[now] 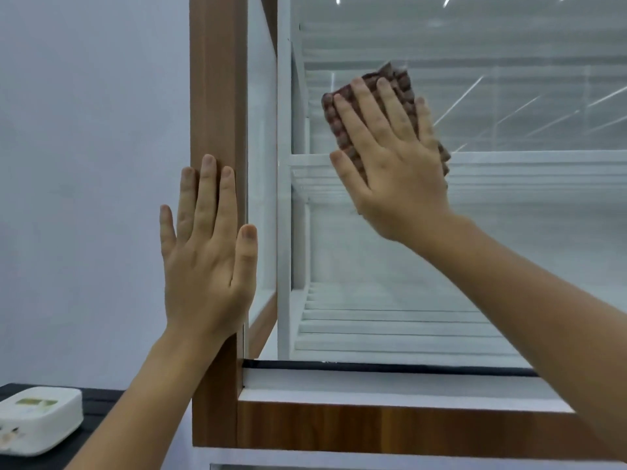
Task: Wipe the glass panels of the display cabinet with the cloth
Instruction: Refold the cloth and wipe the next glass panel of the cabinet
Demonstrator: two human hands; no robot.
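Risk of streaks: the cloth [403,106] is folded small under the palm, so it covers only a narrow band; I judge that strips of the glass panel [509,232] can be missed if the passes do not overlap
Risk of slipping: the right hand [390,164] only presses the cloth flat with straight fingers and does not pinch it, so the cloth may slide out and fall if the pressure becomes weak
Risk of fingerprints: some fingertips reach over the cloth edge and seem close to the bare glass, which could leave new marks
Risk for the cabinet: strong pushing high on the glass could rock the display cabinet [217,96]; the left hand [207,245], flat and spread on the wooden corner post, seems to be there against this
Cloth look: dark red-brown, with a bumpy woven texture, folded in a thick pad
Cloth place: against the front glass panel, upper left part, near the white inner frame [284,198]
Glass look: clear, with reflections of ceiling lights; white slatted shelves [390,323] show behind it
Beside: a white device [37,418] lies on a dark surface, well apart from the work
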